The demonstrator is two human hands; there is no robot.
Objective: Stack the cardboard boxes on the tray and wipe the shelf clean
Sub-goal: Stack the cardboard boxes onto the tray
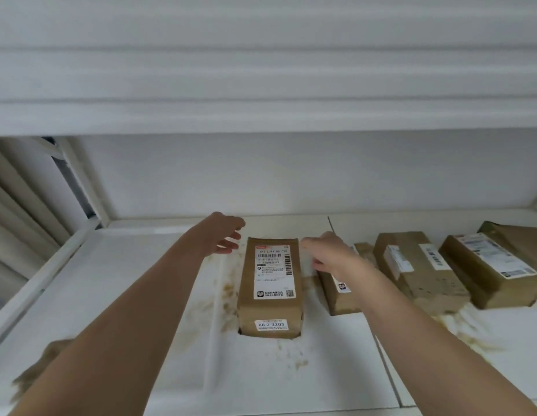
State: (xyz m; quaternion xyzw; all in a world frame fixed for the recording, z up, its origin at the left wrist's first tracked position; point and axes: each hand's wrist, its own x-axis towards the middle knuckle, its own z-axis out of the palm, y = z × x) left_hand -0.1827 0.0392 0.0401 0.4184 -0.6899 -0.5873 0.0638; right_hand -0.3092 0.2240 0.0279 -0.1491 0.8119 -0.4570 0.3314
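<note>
A long cardboard box (271, 288) with white shipping labels lies on the white shelf (159, 295), its short end toward me. My left hand (223, 234) hovers at the box's far left corner, fingers spread, apart from it. My right hand (333, 255) hovers at its far right corner, fingers loosely extended, holding nothing. Behind my right hand a second box (339, 295) is partly hidden. No tray is in view.
Further right on the shelf lie a third box (420, 270), a fourth box (489, 268) and another behind it at the edge (522, 235). Brown stains (228, 298) and dust mark the shelf around the boxes. An upper shelf (261, 115) overhangs. A white frame post (81, 181) stands left.
</note>
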